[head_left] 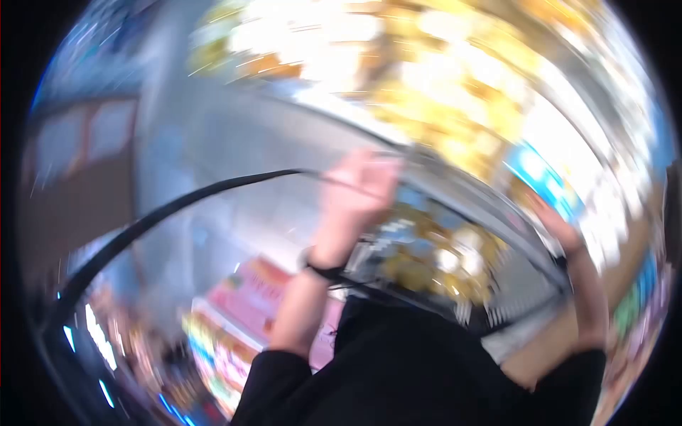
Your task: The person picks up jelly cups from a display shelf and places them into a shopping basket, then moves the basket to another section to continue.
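My left hand, smeared by motion, is raised near the left end of a dark grey basket's rim. Its fingers look bent, but I cannot tell whether they hold anything. A black band circles that wrist. Over at the right, my right hand has its fingers at the lower edge of a bright blue packet and appears to grip it. Yellow packed goods lie inside the basket, close in front of my body. A thin black cord arcs across the left side and overlaps my left hand in this view.
Blurred yellow and white goods fill a brightly lit display beyond the basket. Pink boxes stand lower left, beside my left forearm. A pale grey surface spans the left middle. Brown cardboard shows below my right forearm.
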The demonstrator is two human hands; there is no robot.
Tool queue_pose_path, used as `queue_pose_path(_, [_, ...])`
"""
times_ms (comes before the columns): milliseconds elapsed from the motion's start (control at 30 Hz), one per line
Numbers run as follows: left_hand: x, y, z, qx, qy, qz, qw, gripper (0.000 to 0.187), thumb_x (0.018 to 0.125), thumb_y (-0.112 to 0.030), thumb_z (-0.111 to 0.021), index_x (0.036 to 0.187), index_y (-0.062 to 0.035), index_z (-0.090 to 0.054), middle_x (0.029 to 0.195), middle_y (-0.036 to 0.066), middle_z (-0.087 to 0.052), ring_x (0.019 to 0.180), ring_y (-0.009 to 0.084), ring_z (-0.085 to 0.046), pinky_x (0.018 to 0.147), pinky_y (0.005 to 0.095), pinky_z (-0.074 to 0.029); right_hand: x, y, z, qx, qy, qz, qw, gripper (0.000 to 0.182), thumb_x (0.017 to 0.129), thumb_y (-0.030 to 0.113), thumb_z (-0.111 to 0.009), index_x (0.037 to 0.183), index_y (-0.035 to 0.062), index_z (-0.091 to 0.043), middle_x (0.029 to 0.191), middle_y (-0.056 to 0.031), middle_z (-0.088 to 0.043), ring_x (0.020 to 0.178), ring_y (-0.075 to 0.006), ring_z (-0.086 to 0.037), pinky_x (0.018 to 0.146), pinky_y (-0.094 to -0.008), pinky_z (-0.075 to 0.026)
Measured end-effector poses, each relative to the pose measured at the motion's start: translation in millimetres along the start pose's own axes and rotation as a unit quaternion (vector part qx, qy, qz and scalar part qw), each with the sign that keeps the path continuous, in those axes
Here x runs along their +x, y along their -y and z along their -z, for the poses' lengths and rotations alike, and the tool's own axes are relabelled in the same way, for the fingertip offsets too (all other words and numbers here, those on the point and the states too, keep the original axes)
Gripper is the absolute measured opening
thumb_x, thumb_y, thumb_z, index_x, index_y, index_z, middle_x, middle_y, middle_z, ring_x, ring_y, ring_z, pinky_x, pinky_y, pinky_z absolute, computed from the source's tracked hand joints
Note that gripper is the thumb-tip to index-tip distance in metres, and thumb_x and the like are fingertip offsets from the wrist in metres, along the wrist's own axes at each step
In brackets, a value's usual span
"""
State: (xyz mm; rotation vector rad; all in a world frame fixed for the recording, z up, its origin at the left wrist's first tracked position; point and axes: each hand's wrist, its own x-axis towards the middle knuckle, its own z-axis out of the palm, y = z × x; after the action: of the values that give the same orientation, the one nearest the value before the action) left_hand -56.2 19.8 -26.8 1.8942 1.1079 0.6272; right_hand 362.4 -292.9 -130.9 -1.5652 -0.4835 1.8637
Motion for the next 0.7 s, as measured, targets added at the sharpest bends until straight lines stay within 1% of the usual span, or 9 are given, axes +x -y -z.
queue_pose_path(33, [12,-47,-38,0.093,-0.063,-0.133,0.985,0.021,0.086,-0.026,-0.061,0.085,-0.0048,-0.062,0.069,0.017,-0.061,0.061,0.0373,-0.060,0.054,0.0427,-0.049,3,-10,2,0.110,0.006,-0.033,0.993,0.047,0.102,0.031,-0.039,0.142,0.0053,-0.036,0.130,-0.0192,-0.053,0.113,-0.0240,-0.058,0.095,-0.0372,-0.049])
queue_pose_path(67, [13,-44,-38,0.037,-0.053,-0.117,0.991,0.029,0.083,-0.030,-0.065,0.077,-0.0030,-0.056,0.071,0.017,-0.059,0.057,0.0392,-0.056,0.052,0.0444,-0.046,-16,19,-22,0.111,-0.005,-0.110,0.988,0.042,0.101,0.030,-0.042,0.135,0.0056,-0.043,0.109,-0.0156,-0.064,0.088,-0.0232,-0.065,0.078,-0.0376,-0.055])
queue_pose_path(100, [13,-39,-46,0.025,-0.069,-0.102,0.992,0.032,0.083,-0.032,-0.065,0.076,-0.0026,-0.055,0.065,0.017,-0.057,0.057,0.0401,-0.056,0.051,0.0462,-0.045,-21,14,-11,0.067,-0.013,-0.129,0.989,0.042,0.101,0.030,-0.042,0.135,0.0054,-0.044,0.109,-0.0156,-0.064,0.088,-0.0233,-0.065,0.078,-0.0375,-0.055])
queue_pose_path(133, [13,-32,-49,0.086,-0.059,-0.079,0.991,0.036,0.083,-0.036,-0.062,0.076,-0.0016,-0.055,0.060,0.019,-0.055,0.056,0.0399,-0.056,0.050,0.0468,-0.045,-14,8,-3,0.024,-0.024,-0.139,0.990,0.042,0.101,0.030,-0.042,0.135,0.0052,-0.044,0.109,-0.0157,-0.064,0.089,-0.0234,-0.065,0.078,-0.0375,-0.055])
queue_pose_path(167, [12,-36,-42,0.082,-0.055,-0.081,0.992,0.038,0.084,-0.037,-0.060,0.074,-0.0006,-0.055,0.054,0.020,-0.052,0.053,0.0400,-0.056,0.049,0.0469,-0.045,1,12,-3,-0.019,-0.025,-0.146,0.989,0.042,0.101,0.030,-0.042,0.135,0.0050,-0.044,0.109,-0.0157,-0.064,0.089,-0.0235,-0.065,0.079,-0.0374,-0.055])
queue_pose_path(267, [9,-44,-32,0.070,-0.073,-0.077,0.992,0.041,0.083,-0.038,-0.060,0.071,0.0007,-0.055,0.053,0.020,-0.052,0.052,0.0408,-0.056,0.049,0.0460,-0.045,25,24,-3,-0.109,-0.031,-0.161,0.981,0.042,0.101,0.030,-0.042,0.134,0.0044,-0.045,0.109,-0.0159,-0.064,0.090,-0.0239,-0.065,0.079,-0.0373,-0.054])
queue_pose_path(500, [2,-42,-39,0.080,-0.086,-0.086,0.989,0.045,0.084,-0.040,-0.058,0.067,0.0011,-0.053,0.053,0.020,-0.052,0.051,0.0409,-0.055,0.047,0.0465,-0.045,47,29,-5,-0.188,-0.024,-0.149,0.971,0.042,0.101,0.030,-0.042,0.133,0.0029,-0.046,0.110,-0.0162,-0.064,0.092,-0.0247,-0.064,0.081,-0.0369,-0.052])
queue_pose_path(567, [1,-42,-36,0.076,-0.066,-0.080,0.992,0.046,0.085,-0.041,-0.056,0.066,0.0009,-0.053,0.052,0.021,-0.052,0.050,0.0416,-0.055,0.047,0.0469,-0.044,50,30,-4,-0.203,-0.020,-0.145,0.968,0.042,0.101,0.030,-0.042,0.132,0.0025,-0.046,0.110,-0.0163,-0.063,0.093,-0.0249,-0.064,0.082,-0.0368,-0.052])
queue_pose_path(700, [2,-40,-40,0.078,-0.070,-0.075,0.992,0.047,0.085,-0.042,-0.056,0.066,0.0007,-0.052,0.051,0.021,-0.051,0.049,0.0420,-0.055,0.047,0.0473,-0.044,54,31,-5,-0.224,-0.018,-0.133,0.965,0.042,0.101,0.031,-0.042,0.131,0.0016,-0.047,0.110,-0.0165,-0.063,0.094,-0.0254,-0.063,0.083,-0.0366,-0.051])
